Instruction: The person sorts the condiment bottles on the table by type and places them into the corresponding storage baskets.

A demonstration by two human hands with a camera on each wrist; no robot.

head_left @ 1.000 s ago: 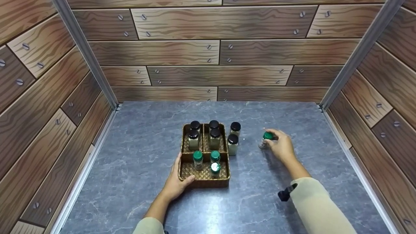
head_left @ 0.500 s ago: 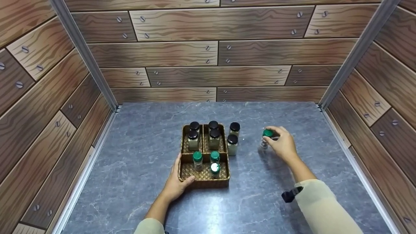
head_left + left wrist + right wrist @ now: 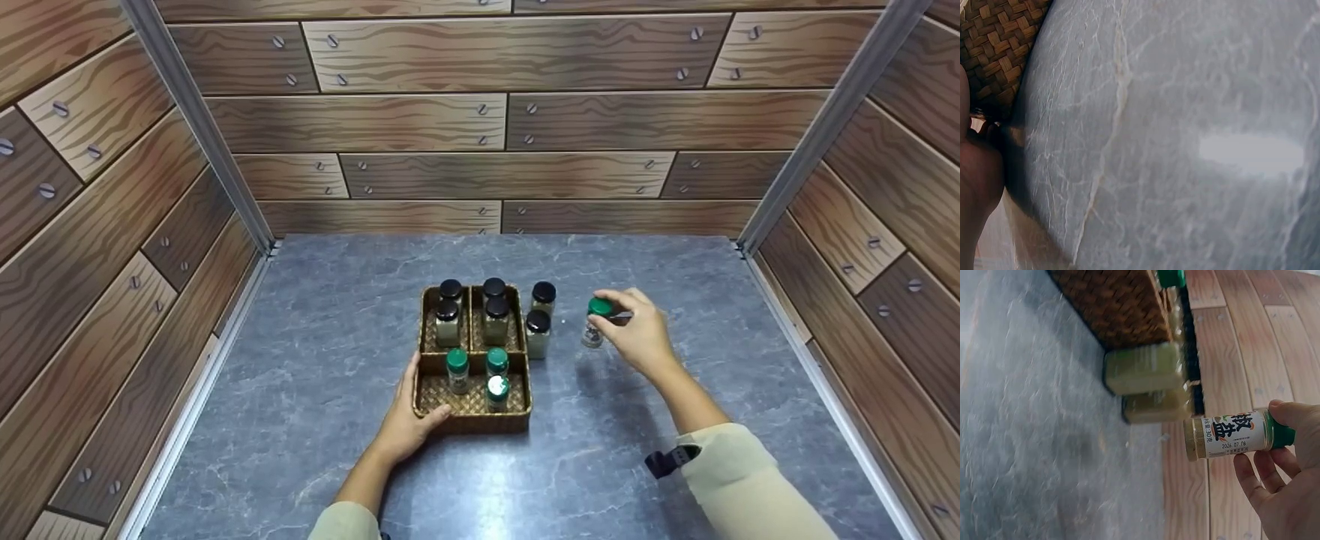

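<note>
My right hand (image 3: 641, 334) pinches a spice shaker (image 3: 593, 330) by its green cap, upright and just above the table, right of the basket. In the right wrist view the shaker (image 3: 1227, 436) has a white label with printed characters. With fingers along the outside and thumb over the front rim, my left hand (image 3: 405, 420) holds the near-left corner of a woven, divided basket (image 3: 480, 424). Its front compartment has three green-capped shakers, one of them a shaker (image 3: 457, 371) on the left. Several black-capped jars, including a square jar (image 3: 448, 324), fill the two back compartments.
Outside the basket's right wall stand two more black-capped jars, the nearer jar (image 3: 538, 335) and a farther jar (image 3: 544, 296). Everything rests on a grey marbled table (image 3: 315, 330). Wood-patterned walls (image 3: 495, 120) enclose it at the back and both sides.
My right hand has lifted the green-capped shaker slightly and carried it left toward the basket. My left hand and the basket have stayed put.
</note>
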